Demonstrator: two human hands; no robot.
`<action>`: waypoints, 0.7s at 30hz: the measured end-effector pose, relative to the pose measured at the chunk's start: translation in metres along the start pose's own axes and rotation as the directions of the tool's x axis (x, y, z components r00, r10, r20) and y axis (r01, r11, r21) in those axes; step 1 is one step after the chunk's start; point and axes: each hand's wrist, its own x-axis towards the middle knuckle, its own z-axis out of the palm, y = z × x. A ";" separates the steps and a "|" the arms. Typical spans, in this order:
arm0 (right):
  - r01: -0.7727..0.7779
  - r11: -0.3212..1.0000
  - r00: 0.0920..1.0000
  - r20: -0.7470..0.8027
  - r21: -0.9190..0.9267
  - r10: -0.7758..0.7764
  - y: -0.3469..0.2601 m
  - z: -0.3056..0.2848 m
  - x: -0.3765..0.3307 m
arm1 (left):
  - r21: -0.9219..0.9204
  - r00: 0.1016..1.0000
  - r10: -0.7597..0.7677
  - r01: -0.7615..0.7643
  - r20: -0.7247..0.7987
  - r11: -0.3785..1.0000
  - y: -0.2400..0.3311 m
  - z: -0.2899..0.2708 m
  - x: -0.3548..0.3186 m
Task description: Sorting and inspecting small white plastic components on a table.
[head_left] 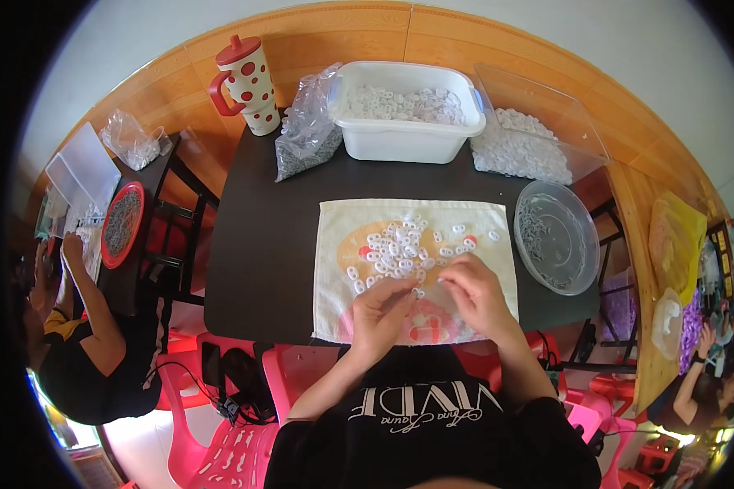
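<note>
My left hand (381, 318) is closed in a pinch above the lower middle of a patterned cream cloth (333, 224). Small white plastic pieces lie right by its fingertips, and I cannot make out what the fingers hold. To its right, my right hand (475, 292) is also pinched, its fingertips a short gap away from the left ones; whatever sits between them is too small to name. Just beyond both hands spreads a loose pile of small white oval plastic pieces with holes (398, 251), with a few lying apart toward the right.
Behind the cloth stand a white tub (404, 143) of white pieces, a bag of small grey parts (306, 151), a clear bin (538, 147) and a spotted tumbler (253, 90). A round clear tray (575, 236) sits right. At the left, another person works beside a red tray (108, 257).
</note>
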 end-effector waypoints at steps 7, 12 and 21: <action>-0.147 0.871 0.988 0.030 0.468 0.151 -0.006 0.003 0.001 | -0.062 0.990 -0.110 0.116 0.092 0.991 0.009 0.006 -0.005; -0.234 0.775 0.960 0.012 0.588 0.281 -0.018 0.005 0.002 | -0.080 0.995 -0.067 0.073 0.072 0.994 0.008 0.011 -0.003; -0.170 0.836 0.982 0.021 0.522 0.187 -0.015 0.003 0.003 | -0.059 0.996 -0.057 0.061 0.061 0.996 0.012 0.011 -0.004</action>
